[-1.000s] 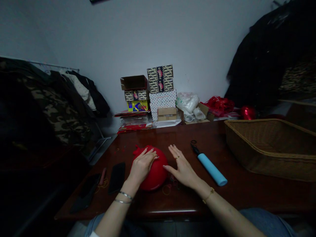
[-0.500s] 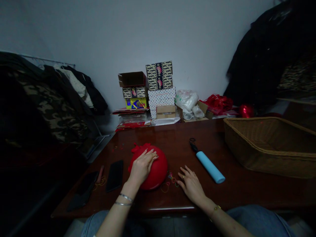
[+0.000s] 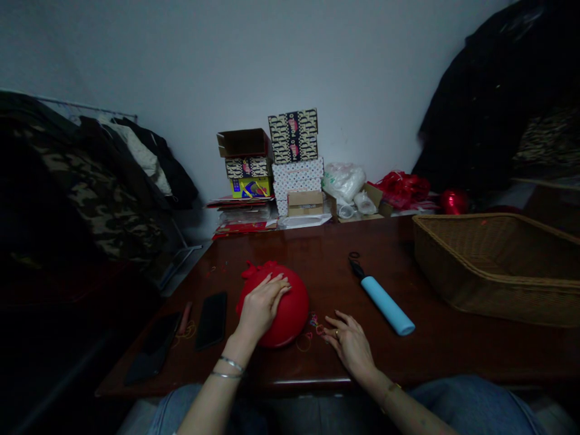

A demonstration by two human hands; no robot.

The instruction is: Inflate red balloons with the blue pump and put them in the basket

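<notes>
Biggest first: the dark wooden table [image 3: 453,347] runs beneath both hands. Black coat [image 3: 471,115] hangs well beyond R hand, up to its right; camo jacket [image 3: 109,211] is on a rack far to L hand's left. Wicker basket [image 3: 489,299] sits on the tabletop, well right of R hand & a bit further fwd. POMELO carton [image 3: 293,136] tops a stack beyond both hands, at the wall. Red balloon [image 3: 290,308] is directly under L hand, w/ its crumpled end poking out past the hand, far side, to the left. Lt-blue hand pump [image 3: 387,305] lies fwd & right of R hand, not touched, black nozzle pointing away. L hand [image 3: 261,304] is palm-down on the balloon, fingers extended over the top, resting on it rather than gripping. R hand [image 3: 353,344] is low over the table, fingertips at the bands; can't tell if thumb + forefinger are pinching one. Black smartphone [image 3: 211,320] lies flat, just left of L hand. Reddish stick [image 3: 185,318] is further left, nr some yellowish bands. Coloured rubber bands [image 3: 313,322] lie in a small loose heap btwn balloon & R fingertips. Smallest: gold ring [image 3: 337,333] on an R-hand finger.
</notes>
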